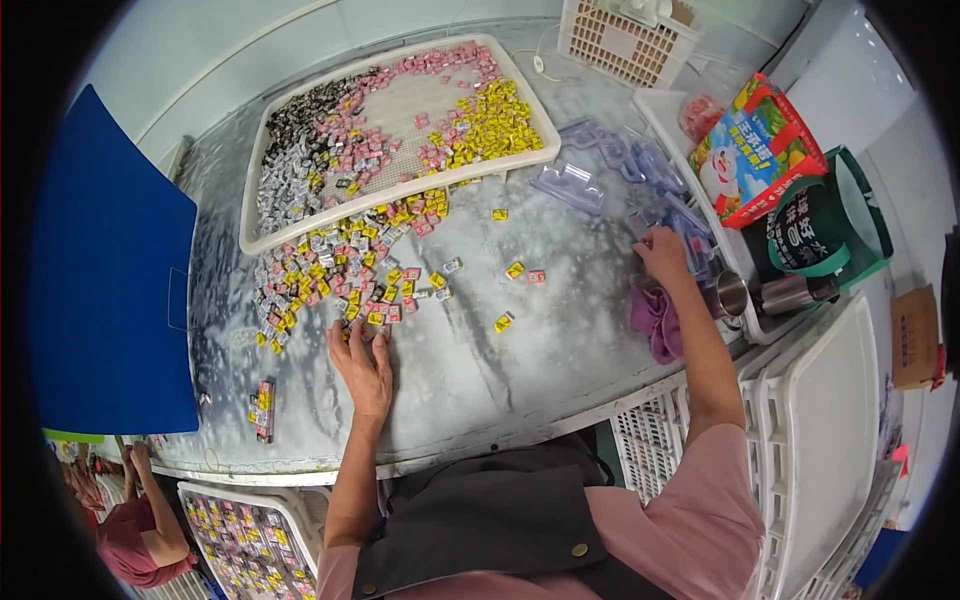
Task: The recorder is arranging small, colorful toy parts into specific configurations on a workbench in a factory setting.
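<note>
A loose heap of small block-shaped pieces (375,255) in yellow, pink, silver and black spreads over the grey table before me. At its near edge my left hand (362,375) rests with fingers apart, the tips touching a few pieces. Over at the right, the fingers of my right hand (664,257) are closed at the edge of a clear plastic case (643,222); the grip is partly hidden. More purple-tinted clear cases (570,185) lie beyond that hand. A purple cloth (656,322) is crumpled just below it.
A white tray (549,140) of sorted pieces stands at the back. Single pieces (504,322) lie mid-table, and a small stack (262,410) at left. On the right are a colourful bag (755,150), a green bag (850,190) and a metal cup (731,294). A blue panel (115,270) borders the left; another person (150,530) works beyond.
</note>
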The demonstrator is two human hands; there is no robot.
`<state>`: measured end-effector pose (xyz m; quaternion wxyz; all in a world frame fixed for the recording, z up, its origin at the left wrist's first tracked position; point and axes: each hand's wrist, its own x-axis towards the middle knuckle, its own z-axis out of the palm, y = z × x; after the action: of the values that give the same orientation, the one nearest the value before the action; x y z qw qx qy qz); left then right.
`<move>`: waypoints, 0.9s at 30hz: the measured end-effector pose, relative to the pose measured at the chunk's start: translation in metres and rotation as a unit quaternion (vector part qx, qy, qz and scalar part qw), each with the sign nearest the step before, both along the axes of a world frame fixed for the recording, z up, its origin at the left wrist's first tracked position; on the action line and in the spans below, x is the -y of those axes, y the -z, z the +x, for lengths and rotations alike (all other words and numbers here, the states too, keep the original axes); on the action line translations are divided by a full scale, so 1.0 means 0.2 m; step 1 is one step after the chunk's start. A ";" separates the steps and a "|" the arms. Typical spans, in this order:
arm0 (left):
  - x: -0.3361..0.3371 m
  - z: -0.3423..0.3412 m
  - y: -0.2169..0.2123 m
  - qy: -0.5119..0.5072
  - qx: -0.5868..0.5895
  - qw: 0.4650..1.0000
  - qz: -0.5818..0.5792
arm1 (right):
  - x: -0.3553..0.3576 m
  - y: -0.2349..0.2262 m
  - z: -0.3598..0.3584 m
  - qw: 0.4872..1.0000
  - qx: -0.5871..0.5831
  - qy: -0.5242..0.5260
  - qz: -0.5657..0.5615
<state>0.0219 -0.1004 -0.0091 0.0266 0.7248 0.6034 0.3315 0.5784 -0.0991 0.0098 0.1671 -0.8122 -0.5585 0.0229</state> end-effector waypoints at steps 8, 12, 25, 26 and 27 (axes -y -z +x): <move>-0.03 0.11 -0.01 -0.014 -0.011 1.000 -0.011 | -0.08 -0.06 0.26 0.979 -0.181 -0.086 -0.034; -0.04 0.14 -0.01 -0.016 -0.011 1.000 -0.012 | -0.09 -0.08 0.21 0.988 -0.117 -0.101 -0.019; -0.04 0.12 0.02 -0.018 -0.039 0.999 -0.012 | -0.02 0.07 -0.03 0.985 0.169 -0.043 0.004; -0.04 0.12 0.03 -0.017 -0.036 0.999 -0.016 | -0.02 0.09 -0.02 0.985 0.169 -0.045 0.003; -0.04 0.12 0.03 -0.017 -0.035 0.999 -0.017 | -0.02 0.10 0.00 0.987 0.145 -0.052 0.041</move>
<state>0.0455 -0.0925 -0.0155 0.0121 0.7251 0.6217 0.2957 0.5789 -0.0956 -0.0093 0.1163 -0.7690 -0.6190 -0.1092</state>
